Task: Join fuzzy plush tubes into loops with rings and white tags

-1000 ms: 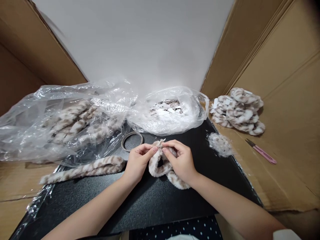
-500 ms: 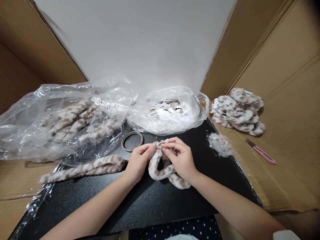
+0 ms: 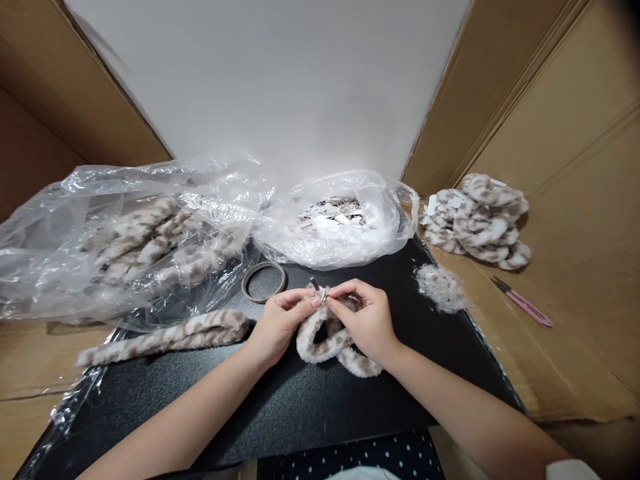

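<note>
A fluffy white and brown strip (image 3: pixel 314 343) lies looped on the black tabletop (image 3: pixel 300 407) between my hands. My left hand (image 3: pixel 280 325) pinches its gathered top from the left, thumb and fingertips pressed together. From the other side my right hand (image 3: pixel 367 320) pinches the same spot, its thumb and index finger nearly meeting the left ones. A small dark bit sticks up just above the pinched place. Part of the strip behind my right hand is hidden. Another fluffy strip (image 3: pixel 167 339), folded double, rests to the left of my left hand.
A clear bag of fluffy strips (image 3: pixel 145 240) lies at the back left, a bag of small white tags (image 3: pixel 340 247) at the back middle. A ring (image 3: pixel 245 287) sits before them. To the right are lint (image 3: pixel 441 288), piled loops (image 3: pixel 483 223) and pink snips (image 3: pixel 527 308) on cardboard (image 3: pixel 565 360).
Both hands have shifted slightly at the pinched top. A white piece at my right fingertips no longer shows, and a dark bit now sticks up above the fingers.
</note>
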The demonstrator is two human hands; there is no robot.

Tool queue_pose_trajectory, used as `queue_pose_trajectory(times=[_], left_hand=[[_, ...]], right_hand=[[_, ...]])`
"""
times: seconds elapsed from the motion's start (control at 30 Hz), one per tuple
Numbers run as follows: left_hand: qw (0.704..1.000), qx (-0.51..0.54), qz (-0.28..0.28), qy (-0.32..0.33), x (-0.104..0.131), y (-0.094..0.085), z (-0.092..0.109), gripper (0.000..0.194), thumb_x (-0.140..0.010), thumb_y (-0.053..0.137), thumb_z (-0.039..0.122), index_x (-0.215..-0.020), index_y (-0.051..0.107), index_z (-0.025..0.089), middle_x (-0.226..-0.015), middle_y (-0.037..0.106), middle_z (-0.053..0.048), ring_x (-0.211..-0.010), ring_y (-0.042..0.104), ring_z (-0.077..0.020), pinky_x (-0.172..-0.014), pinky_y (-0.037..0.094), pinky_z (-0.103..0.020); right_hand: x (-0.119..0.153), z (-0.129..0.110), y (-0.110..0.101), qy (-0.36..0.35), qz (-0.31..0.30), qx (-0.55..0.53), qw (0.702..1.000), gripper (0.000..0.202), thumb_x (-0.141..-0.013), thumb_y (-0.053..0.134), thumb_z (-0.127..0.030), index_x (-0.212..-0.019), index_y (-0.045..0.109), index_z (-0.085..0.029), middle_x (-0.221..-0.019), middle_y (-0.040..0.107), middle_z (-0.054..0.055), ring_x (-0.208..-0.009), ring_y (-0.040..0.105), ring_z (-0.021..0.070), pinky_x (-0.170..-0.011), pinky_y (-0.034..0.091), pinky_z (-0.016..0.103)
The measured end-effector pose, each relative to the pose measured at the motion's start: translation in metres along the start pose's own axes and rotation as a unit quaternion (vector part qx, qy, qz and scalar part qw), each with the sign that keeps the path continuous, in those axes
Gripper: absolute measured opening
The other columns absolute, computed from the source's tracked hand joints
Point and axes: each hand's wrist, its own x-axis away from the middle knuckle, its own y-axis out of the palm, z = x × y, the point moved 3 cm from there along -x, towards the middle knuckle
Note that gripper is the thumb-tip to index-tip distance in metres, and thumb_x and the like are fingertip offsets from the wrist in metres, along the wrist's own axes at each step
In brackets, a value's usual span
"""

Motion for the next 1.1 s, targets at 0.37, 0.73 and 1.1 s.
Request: queue_pose_trajectory(times=[0.37,0.73,1.1], left_hand=[[0.999,-0.027,-0.001,0.045,0.003,-0.001,-0.001,0.025,-0.060,0.087,0.031,-0.075,0.076,0.015,-0.070,0.072,-0.002,-0.063,0.061,-0.0121,-0.064,0.047,-0.021],[0.998,-0.051,-0.037,0.014,0.002,0.000,-0.008,0.025,-0.067,0.084,0.031,-0.083,0.075,0.014,-0.075,0.073,-0.003,-0.065,0.063,-0.0129,-0.066,0.048,-0.022],[0.998,0.036,-0.053,-0.028,0.003,0.009,-0.011,0.029,-0.066,0.085,0.032,-0.081,0.066,0.016,-0.071,0.070,0.000,-0.062,0.065,-0.0129,-0.062,0.052,-0.022]], right_hand=[[0.002,0.001,0.003,-0.036,-0.027,-0.003,0.999,0.012,-0.079,0.064,-0.014,-0.089,0.066,-0.021,-0.088,0.068,0.003,-0.081,0.065,0.0160,-0.070,0.054,0.028],[-0.014,-0.016,-0.010,-0.107,-0.103,0.173,0.974,0.031,-0.080,0.069,-0.022,-0.110,0.065,-0.024,-0.102,0.062,0.005,-0.099,0.055,0.0228,-0.089,0.046,0.040],[-0.012,0.000,0.000,-0.017,-0.107,0.000,0.994,0.004,-0.078,0.071,-0.021,-0.075,0.073,-0.022,-0.083,0.056,0.001,-0.070,0.055,0.0108,-0.055,0.044,0.022]])
